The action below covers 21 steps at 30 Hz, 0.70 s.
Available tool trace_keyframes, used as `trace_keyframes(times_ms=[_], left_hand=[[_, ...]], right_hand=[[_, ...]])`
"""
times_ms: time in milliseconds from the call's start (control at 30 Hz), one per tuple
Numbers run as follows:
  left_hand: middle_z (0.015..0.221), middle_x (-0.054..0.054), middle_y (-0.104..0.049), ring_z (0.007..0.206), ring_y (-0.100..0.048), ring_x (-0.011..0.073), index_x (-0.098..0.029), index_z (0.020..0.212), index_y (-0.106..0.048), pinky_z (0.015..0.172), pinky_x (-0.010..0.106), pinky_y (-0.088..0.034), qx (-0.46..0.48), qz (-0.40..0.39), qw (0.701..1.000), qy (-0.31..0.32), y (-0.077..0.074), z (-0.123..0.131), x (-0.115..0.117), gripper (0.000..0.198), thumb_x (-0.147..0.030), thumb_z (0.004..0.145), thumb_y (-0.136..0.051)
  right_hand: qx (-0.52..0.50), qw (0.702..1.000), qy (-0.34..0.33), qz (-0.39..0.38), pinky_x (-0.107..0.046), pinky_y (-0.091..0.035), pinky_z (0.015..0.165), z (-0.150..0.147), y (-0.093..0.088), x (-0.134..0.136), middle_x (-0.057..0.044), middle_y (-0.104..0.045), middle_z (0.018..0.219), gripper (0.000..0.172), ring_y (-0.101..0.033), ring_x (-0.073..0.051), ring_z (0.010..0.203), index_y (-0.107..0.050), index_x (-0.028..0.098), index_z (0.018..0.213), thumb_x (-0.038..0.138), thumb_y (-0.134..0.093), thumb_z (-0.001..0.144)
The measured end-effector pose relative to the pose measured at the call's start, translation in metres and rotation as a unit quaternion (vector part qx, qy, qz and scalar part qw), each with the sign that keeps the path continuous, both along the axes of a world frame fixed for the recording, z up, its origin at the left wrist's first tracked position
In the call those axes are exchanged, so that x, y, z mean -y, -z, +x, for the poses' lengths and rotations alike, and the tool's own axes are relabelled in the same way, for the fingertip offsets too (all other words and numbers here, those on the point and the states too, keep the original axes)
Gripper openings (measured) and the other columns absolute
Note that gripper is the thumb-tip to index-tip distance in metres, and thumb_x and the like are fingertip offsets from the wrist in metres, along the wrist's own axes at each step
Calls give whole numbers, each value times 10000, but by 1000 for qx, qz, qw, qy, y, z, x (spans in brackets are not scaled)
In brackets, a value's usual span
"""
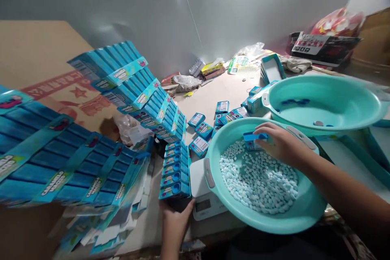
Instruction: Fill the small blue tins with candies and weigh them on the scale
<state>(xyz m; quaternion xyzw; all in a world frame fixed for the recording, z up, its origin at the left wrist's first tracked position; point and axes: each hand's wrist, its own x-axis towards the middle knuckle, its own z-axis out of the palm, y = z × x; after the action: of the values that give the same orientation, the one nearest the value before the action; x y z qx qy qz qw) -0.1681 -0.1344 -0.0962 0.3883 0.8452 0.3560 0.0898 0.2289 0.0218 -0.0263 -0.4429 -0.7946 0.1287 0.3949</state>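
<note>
in the near basin, at the pale pellets' far edge | my right grip pinches the small blue box | my left grip grasps the blue box row by its near end, long axis running away, left of the basin

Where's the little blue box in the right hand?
In the head view, right of centre: the right hand holds the small blue box by the pale pellets in the nearer turquoise basin, towards its far side.
</note>
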Motion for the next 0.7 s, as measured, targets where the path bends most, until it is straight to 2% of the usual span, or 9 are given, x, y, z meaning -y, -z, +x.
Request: trace_keyframes(times_ms=[133,333,533,700], left_hand=[[1242,239,-667,1163,-671,385,-156,1349,-398,942,483,-567,14,6,1000,-5,-13,12,-13,886,-483,648,-828],[1234,182,-681,1174,-666,359,-195,1305,-445,971,475,-548,13,24,1000,4,-21,10,-7,810,-520,662,-815],[1218,187,-684,1147,-670,381,-200,1306,-460,890,472,-561,-19,26,997,-74,-24,13,-1,801,-543,667,-800],[1209,248,-669,1144,-664,414,-155,1312,-434,844,483,-565,-35,-18,995,-96,-26,8,1,864,-611,659,-770]], right_hand=[[-3,1000,-16,-1,-419,-579,876,1,3,0,-92,-672,1161,186,-688,-253,1009,-684,219,1033,343,-584,937],[-10,1000,0,10,-398,-579,829,2,1,-1,-95,-685,1119,197,-690,-239,949,-696,205,1012,349,-591,930],[-17,999,9,34,-382,-575,796,4,1,-4,-94,-698,1056,177,-687,-227,903,-691,201,971,341,-592,927],[-13,999,3,36,-397,-575,812,6,3,-5,-103,-702,1072,141,-696,-249,932,-684,217,989,314,-601,930]])
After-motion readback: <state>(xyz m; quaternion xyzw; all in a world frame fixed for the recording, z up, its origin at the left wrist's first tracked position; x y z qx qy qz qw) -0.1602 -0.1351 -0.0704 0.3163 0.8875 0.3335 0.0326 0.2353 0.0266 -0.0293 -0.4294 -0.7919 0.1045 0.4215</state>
